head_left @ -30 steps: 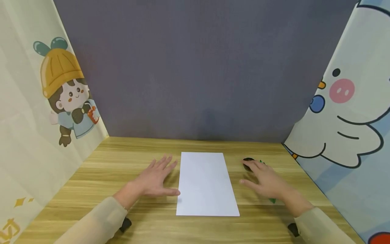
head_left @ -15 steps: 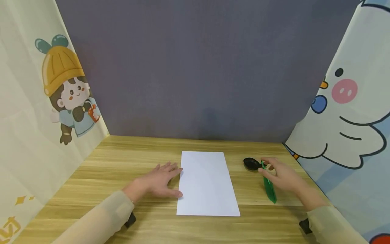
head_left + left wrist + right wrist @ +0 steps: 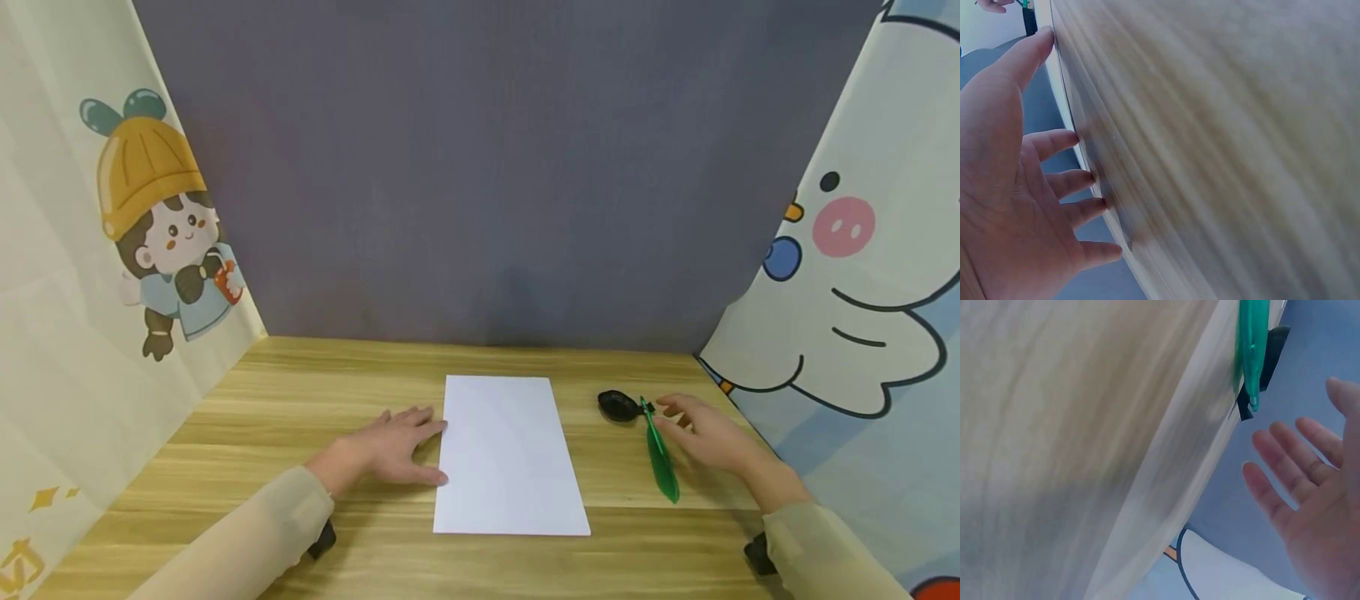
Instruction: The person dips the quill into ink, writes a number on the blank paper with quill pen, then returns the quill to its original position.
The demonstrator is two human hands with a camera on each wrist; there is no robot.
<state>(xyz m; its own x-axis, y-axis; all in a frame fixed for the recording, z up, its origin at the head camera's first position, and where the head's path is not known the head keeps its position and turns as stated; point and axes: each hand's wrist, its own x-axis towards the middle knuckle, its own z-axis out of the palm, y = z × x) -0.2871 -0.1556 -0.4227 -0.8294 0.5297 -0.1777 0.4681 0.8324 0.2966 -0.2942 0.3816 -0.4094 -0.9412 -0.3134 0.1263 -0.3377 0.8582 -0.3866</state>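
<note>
A white sheet of paper (image 3: 512, 457) lies on the wooden table. At its left edge rests my left hand (image 3: 393, 450), thumb and forefinger tips touching the edge, fingers spread; the left wrist view shows this hand (image 3: 1029, 187) with its fingertips on the table. To the right of the paper lies a green leaf-shaped pen (image 3: 662, 462), its narrow tip pointing away from me. Beyond it sits a dark oval object (image 3: 618, 406) with a short stem ending by the pen's tip. My right hand (image 3: 705, 437) is just right of the pen, fingers loosely bent and holding nothing.
A grey panel (image 3: 480, 183) stands along the back of the table (image 3: 337, 375). Printed curtains hang at both sides, the left curtain (image 3: 60, 250) with a child figure and the right curtain (image 3: 892, 350) with a white cartoon animal.
My right hand has drawn back to the right from over the dark object and the pen, leaving both in sight. The left hand has moved slightly right and down to the paper's edge.
</note>
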